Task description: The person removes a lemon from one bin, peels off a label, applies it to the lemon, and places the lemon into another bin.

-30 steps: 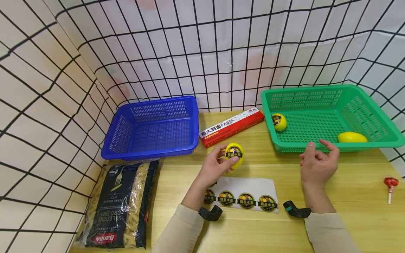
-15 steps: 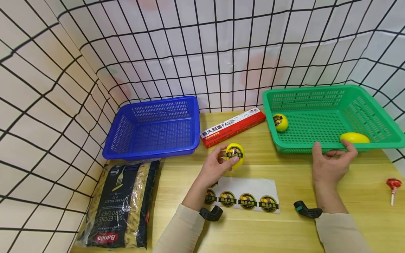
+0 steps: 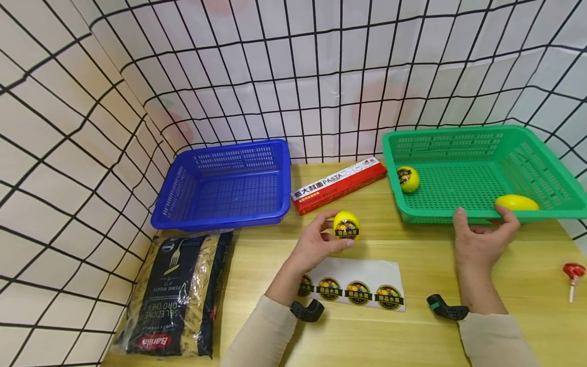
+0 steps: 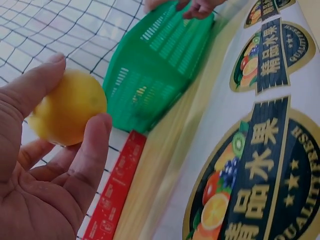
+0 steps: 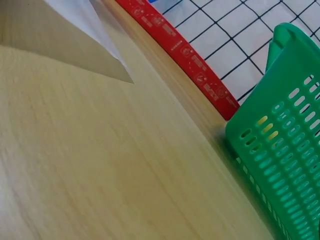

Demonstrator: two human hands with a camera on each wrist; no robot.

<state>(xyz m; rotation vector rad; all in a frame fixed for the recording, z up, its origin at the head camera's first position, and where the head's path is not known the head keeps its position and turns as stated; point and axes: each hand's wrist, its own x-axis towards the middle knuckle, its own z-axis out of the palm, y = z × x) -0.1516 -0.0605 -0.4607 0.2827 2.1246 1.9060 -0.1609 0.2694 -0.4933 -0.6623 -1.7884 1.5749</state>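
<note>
My left hand (image 3: pixel 316 240) holds a yellow lemon (image 3: pixel 346 226) between thumb and fingers, above the table. A round black-and-gold fruit sticker shows on its upper side; in the left wrist view the lemon (image 4: pixel 70 107) shows a bare side. Below that hand lies a white sheet (image 3: pixel 367 267) with several matching stickers. My right hand (image 3: pixel 479 247) rests at the front rim of the green basket (image 3: pixel 458 133), thumb and index fingertips at the rim, other fingers partly hidden. Inside the basket are a stickered yellow fruit (image 3: pixel 411 181) and a plain yellow lemon (image 3: pixel 517 203).
A blue basket (image 3: pixel 220 223) stands at the back left. A red-and-white pasta box (image 3: pixel 339 184) lies between the baskets. A bag of penne (image 3: pixel 171 295) lies at the front left, a red lollipop (image 3: pixel 574 270) at the right edge. Black wire mesh (image 3: pixel 316 92) encloses the back and sides.
My right hand has moved right and up to the green basket's front rim. The lemon in my left hand has turned a little, tipping its sticker lower, and the thumb has slid down off it.
</note>
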